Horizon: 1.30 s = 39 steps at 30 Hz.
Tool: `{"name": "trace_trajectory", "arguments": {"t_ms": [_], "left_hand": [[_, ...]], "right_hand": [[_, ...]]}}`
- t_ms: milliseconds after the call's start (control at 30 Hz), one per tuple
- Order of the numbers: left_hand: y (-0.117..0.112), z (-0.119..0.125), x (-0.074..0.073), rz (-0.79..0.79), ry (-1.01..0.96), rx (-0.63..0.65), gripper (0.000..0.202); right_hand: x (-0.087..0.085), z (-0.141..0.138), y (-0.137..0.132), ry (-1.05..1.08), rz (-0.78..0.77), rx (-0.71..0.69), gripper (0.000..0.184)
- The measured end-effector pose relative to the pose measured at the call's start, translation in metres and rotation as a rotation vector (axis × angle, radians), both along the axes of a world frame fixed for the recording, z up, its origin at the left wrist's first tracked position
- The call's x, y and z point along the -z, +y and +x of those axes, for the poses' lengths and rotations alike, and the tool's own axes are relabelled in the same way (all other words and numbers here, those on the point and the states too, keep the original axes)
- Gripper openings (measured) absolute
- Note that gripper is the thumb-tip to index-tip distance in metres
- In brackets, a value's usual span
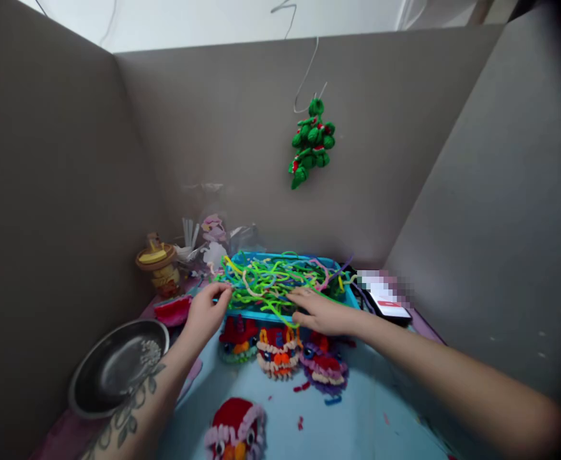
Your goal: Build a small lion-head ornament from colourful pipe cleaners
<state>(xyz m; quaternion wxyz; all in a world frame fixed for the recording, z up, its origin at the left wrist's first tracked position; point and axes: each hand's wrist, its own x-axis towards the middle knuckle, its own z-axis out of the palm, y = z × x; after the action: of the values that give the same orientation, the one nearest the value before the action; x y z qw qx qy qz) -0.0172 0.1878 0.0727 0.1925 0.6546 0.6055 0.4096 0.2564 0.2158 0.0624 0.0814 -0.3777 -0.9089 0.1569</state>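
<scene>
A blue plastic basket (256,315) holds a tangle of fuzzy stems (280,281), mostly bright green with some pink, yellow, blue and purple. At its left edge is my left hand (207,310), thumb and fingers pinched together; what they hold, if anything, I cannot make out. My right hand (323,312) reaches over the basket's front right, fingers apart and resting on the green stems. Just in front of the basket sit three fuzzy animal-face pieces: one red and green (239,338), one cream and orange (279,353), one purple and red (325,365).
A red and lilac face piece (236,425) lies nearer me on the blue tabletop (367,402). Left stand a metal bowl (105,367) with small white bits and a lidded cup (162,271). A phone (386,297) lies right. Grey partitions enclose the table; a green ornament (313,144) hangs behind.
</scene>
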Motion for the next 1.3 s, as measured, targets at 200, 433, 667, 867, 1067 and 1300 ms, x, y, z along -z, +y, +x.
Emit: {"name": "trace_trajectory", "arguments": {"t_ms": [200,433,667,867,1067,1300], "left_hand": [[0.011,0.015,-0.009,0.270,0.349,0.039,0.033],[0.026,0.015,0.011,-0.088,0.628,0.521,0.031],[0.028,0.016,0.014,-0.120,0.672,0.534,0.035],[0.025,0.015,0.017,-0.120,0.642,0.526,0.035],[0.025,0.015,0.020,-0.109,0.615,0.531,0.033],[0.024,0.015,0.019,-0.120,0.604,0.494,0.031]], "right_hand": [[-0.013,0.004,-0.022,-0.030,-0.089,-0.044,0.053],[-0.056,0.020,-0.012,0.129,-0.046,0.105,0.028],[-0.034,0.018,0.052,0.301,0.248,0.329,0.026],[-0.024,-0.015,0.030,0.345,0.573,0.204,0.021],[-0.039,-0.030,-0.009,0.167,0.588,0.171,0.025],[-0.016,-0.045,0.002,-0.079,0.312,0.067,0.022]]}}
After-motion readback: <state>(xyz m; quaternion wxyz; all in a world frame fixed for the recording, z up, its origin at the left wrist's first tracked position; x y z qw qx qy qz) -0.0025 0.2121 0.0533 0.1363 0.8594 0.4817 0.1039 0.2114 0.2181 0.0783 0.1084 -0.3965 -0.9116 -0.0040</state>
